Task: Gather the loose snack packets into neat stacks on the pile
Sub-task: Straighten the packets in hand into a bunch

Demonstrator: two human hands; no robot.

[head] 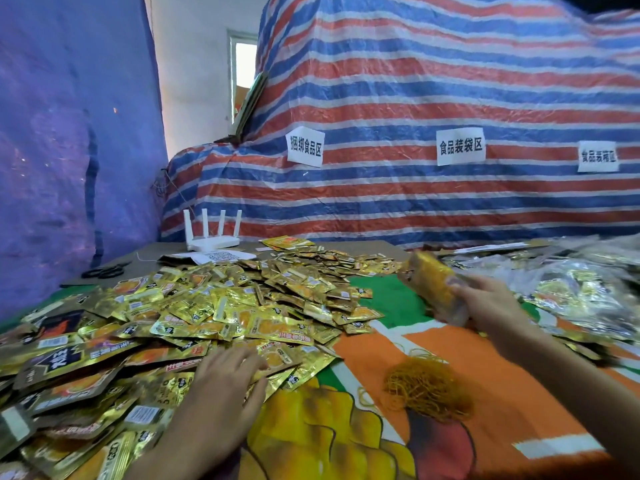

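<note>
On the packet pile (pixel 214 306): left hand (pixel 225 375) lies flat, fingers straight.
Right hand (pixel 491 303): grips a blurred packet stack (pixel 429 285).
Rubber bands (pixel 426 386): heaped on the cloth (pixel 381 358) between the hands.

My head camera shows a food-packing workshop: paper signs (pixel 304 150) marking bundling and bagging zones hang on striped tarpaulin (pixel 415 81) behind a table (pixel 388 296) heaped with gold snack packets (pixel 207 306) and rubber bands (pixel 427 386).
</note>
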